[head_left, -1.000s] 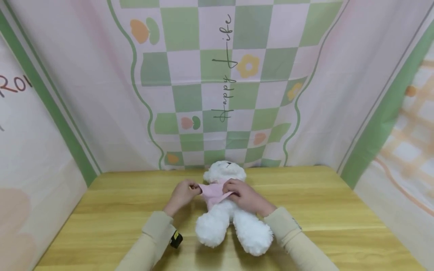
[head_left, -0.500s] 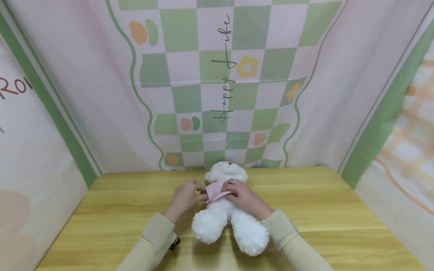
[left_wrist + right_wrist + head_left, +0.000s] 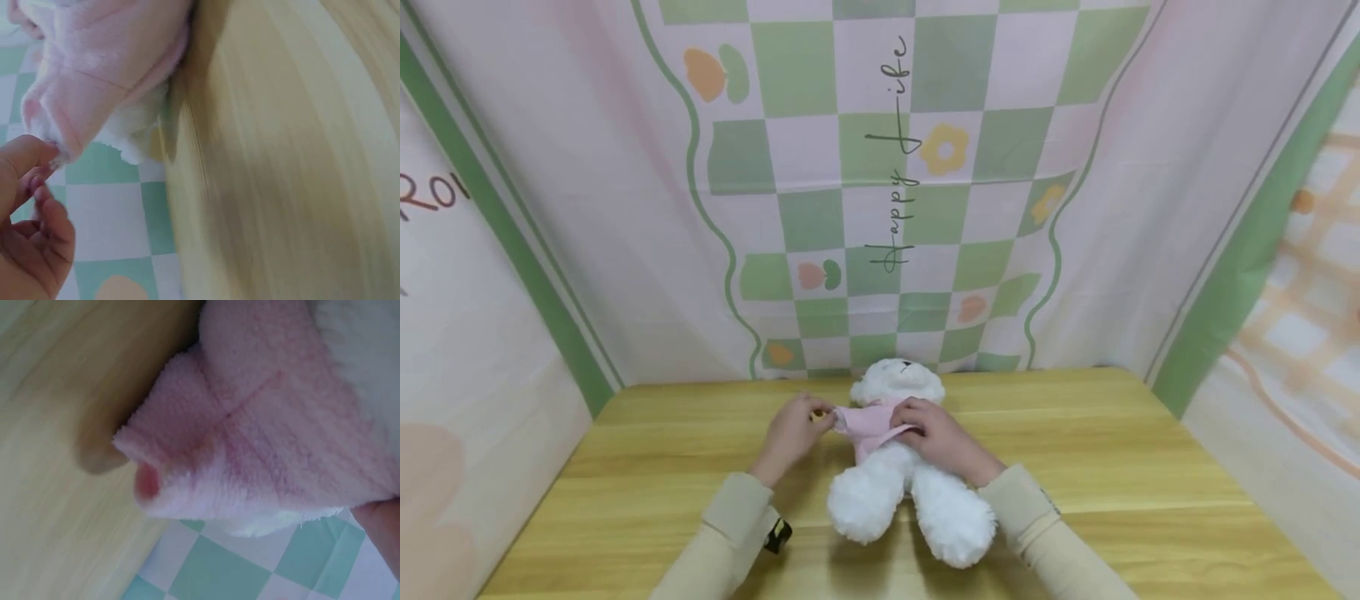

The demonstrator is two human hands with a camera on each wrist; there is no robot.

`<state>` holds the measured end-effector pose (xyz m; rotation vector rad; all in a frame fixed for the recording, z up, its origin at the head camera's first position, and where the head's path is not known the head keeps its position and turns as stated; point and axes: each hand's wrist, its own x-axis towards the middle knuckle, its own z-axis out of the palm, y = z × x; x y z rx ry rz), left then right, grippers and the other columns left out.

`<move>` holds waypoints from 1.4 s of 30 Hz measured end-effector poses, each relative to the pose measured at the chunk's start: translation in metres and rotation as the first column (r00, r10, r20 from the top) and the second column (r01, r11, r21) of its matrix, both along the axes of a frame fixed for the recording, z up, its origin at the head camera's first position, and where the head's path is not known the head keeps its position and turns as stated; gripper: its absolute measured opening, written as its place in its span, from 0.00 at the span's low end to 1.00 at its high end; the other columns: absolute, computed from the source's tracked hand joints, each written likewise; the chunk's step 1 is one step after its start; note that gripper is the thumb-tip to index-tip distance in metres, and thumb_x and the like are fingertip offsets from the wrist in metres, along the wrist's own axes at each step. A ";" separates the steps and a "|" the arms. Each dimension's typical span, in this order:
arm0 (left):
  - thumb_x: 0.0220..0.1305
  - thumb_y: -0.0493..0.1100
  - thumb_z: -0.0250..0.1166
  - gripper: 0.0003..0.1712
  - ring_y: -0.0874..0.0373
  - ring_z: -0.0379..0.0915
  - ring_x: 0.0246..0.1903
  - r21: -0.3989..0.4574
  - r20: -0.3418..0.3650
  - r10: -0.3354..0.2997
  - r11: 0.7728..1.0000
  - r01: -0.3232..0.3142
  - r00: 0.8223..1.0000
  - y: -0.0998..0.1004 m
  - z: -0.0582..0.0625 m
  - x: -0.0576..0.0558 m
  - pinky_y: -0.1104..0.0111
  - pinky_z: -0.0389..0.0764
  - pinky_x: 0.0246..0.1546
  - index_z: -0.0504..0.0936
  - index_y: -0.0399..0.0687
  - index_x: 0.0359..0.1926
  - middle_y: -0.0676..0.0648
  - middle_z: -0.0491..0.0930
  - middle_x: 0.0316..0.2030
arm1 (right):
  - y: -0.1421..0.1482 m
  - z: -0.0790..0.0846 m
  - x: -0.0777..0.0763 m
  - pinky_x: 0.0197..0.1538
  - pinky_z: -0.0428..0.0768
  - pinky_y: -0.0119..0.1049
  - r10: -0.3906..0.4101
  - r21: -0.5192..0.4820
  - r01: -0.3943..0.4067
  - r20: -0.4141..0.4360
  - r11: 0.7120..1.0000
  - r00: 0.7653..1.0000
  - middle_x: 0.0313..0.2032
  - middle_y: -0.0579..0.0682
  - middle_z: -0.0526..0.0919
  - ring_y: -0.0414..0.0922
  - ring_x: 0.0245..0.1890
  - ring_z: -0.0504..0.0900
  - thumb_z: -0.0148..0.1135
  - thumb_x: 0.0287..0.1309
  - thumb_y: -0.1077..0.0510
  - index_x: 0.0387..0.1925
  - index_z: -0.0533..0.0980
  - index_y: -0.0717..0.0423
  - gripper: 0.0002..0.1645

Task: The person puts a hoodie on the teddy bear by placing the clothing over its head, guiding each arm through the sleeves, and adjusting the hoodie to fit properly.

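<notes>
A white plush bear lies on its back, its head toward the patterned cloth and its legs toward me. It wears a fuzzy pink shirt. My left hand pinches the end of the sleeve on the left, drawn out sideways; in the left wrist view, white fur shows at that sleeve opening by the thumb and finger. With curled fingers, my right hand grips the shirt's lower edge over the belly. In the right wrist view, the other sleeve hangs free with a pink hollow at its end.
The wood-grain table extends on both sides of the bear. Behind its far edge hangs a green-and-white checked cloth with lettering. More printed cloth encloses the left and right sides.
My left hand first moved inward at the sleeve, its fingers by the opening, then back out to the left, stretching the sleeve. White fur now shows there. My right hand stays on the shirt.
</notes>
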<state>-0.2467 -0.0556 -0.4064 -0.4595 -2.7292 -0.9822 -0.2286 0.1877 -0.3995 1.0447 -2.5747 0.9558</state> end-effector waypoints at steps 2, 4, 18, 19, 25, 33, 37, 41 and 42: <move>0.60 0.39 0.64 0.08 0.56 0.78 0.34 0.079 0.049 -0.030 0.997 0.026 0.998 -0.001 -0.001 -0.002 0.66 0.80 0.35 0.86 0.41 0.37 0.45 0.84 0.35 | -0.001 0.000 0.000 0.49 0.78 0.38 0.000 0.002 0.000 0.001 1.000 1.000 0.37 0.48 0.80 0.46 0.43 0.78 0.61 0.58 0.64 0.32 0.79 0.53 0.04; 0.60 0.39 0.63 0.08 0.56 0.79 0.34 0.149 0.091 -0.058 0.988 0.044 0.994 -0.002 -0.001 -0.001 0.66 0.81 0.36 0.85 0.41 0.37 0.45 0.85 0.36 | -0.001 0.000 0.000 0.49 0.78 0.38 -0.002 -0.001 0.002 0.000 1.000 1.000 0.37 0.48 0.80 0.46 0.42 0.78 0.61 0.58 0.65 0.31 0.79 0.54 0.04; 0.49 0.49 0.73 0.08 0.58 0.79 0.31 -0.260 -0.241 0.002 0.963 -0.066 0.971 0.012 0.001 0.020 0.68 0.80 0.26 0.86 0.52 0.26 0.52 0.80 0.30 | -0.006 0.001 0.001 0.49 0.77 0.40 -0.023 0.023 0.023 -0.021 0.999 1.000 0.38 0.48 0.81 0.47 0.43 0.78 0.61 0.58 0.66 0.32 0.80 0.54 0.05; 0.49 0.49 0.73 0.08 0.58 0.79 0.30 -0.265 -0.249 0.009 0.961 -0.077 0.968 0.012 0.001 0.020 0.68 0.80 0.26 0.86 0.51 0.26 0.52 0.80 0.30 | -0.006 0.002 0.001 0.50 0.77 0.40 -0.026 0.024 0.026 -0.014 0.999 1.000 0.38 0.48 0.81 0.47 0.43 0.78 0.61 0.58 0.65 0.32 0.80 0.53 0.05; 0.56 0.41 0.68 0.03 0.58 0.78 0.29 -0.188 -0.171 0.031 0.980 -0.063 0.985 0.014 -0.003 0.017 0.68 0.79 0.27 0.85 0.48 0.27 0.49 0.79 0.32 | -0.008 0.003 0.001 0.50 0.77 0.39 -0.038 0.042 0.038 0.006 0.998 0.999 0.38 0.47 0.81 0.46 0.44 0.78 0.61 0.58 0.64 0.32 0.80 0.52 0.05; 0.57 0.33 0.64 0.05 0.59 0.78 0.29 0.231 0.088 -0.005 0.973 -0.015 0.996 0.003 -0.006 0.005 0.71 0.79 0.31 0.80 0.40 0.26 0.45 0.83 0.26 | -0.004 0.002 0.001 0.50 0.79 0.37 0.009 -0.007 -0.009 0.046 1.000 0.999 0.38 0.50 0.83 0.47 0.43 0.80 0.62 0.54 0.68 0.30 0.79 0.55 0.05; 0.56 0.32 0.62 0.04 0.63 0.71 0.24 0.305 0.136 -0.015 0.952 -0.028 0.991 -0.001 -0.009 -0.002 0.74 0.73 0.25 0.78 0.37 0.25 0.43 0.80 0.24 | -0.001 0.002 0.003 0.50 0.79 0.37 0.031 -0.013 -0.031 0.061 0.999 0.998 0.39 0.51 0.83 0.48 0.44 0.80 0.62 0.52 0.69 0.31 0.79 0.56 0.07; 0.59 0.38 0.60 0.07 0.62 0.71 0.24 0.347 0.103 -0.103 0.936 0.062 0.989 -0.005 -0.018 -0.008 0.73 0.73 0.24 0.74 0.37 0.28 0.42 0.78 0.27 | 0.001 0.002 0.005 0.55 0.78 0.40 0.026 -0.008 -0.025 0.075 1.000 0.997 0.44 0.52 0.84 0.50 0.50 0.80 0.60 0.57 0.66 0.37 0.81 0.55 0.07; 0.60 0.39 0.60 0.08 0.61 0.71 0.25 0.351 0.099 -0.125 0.933 0.083 0.987 -0.005 -0.019 -0.009 0.72 0.74 0.24 0.73 0.36 0.30 0.42 0.77 0.29 | 0.001 0.002 0.005 0.56 0.78 0.41 0.026 -0.011 -0.025 0.072 1.000 0.997 0.46 0.52 0.84 0.51 0.51 0.80 0.60 0.58 0.65 0.39 0.81 0.55 0.08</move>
